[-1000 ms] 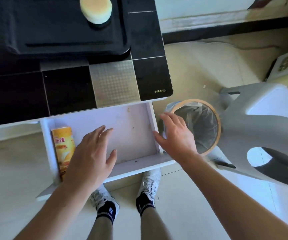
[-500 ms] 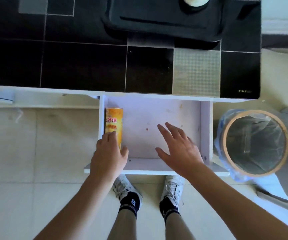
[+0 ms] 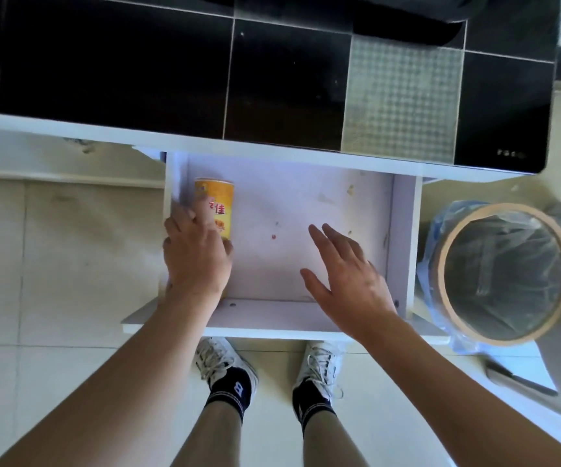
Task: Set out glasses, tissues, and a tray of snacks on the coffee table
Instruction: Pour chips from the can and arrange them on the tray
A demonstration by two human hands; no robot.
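One left hand [image 3: 195, 254] has now closed round the snack can [image 3: 216, 205].

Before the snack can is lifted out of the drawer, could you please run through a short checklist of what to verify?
1. Drawer pulled far enough to reach inside: ok, its whole floor shows.
2. Left hand on the snack can: ok, fingers lie over its near end and side.
3. Firm grip round the can: cannot tell, the hand hides the underside.
4. Right hand free to help: ok, it is spread open above the drawer floor, holding nothing.
5. Way up and out: ok, nothing lies on the can.
6. Tray on the coffee table ready to receive it: cannot tell, only its edge shows.
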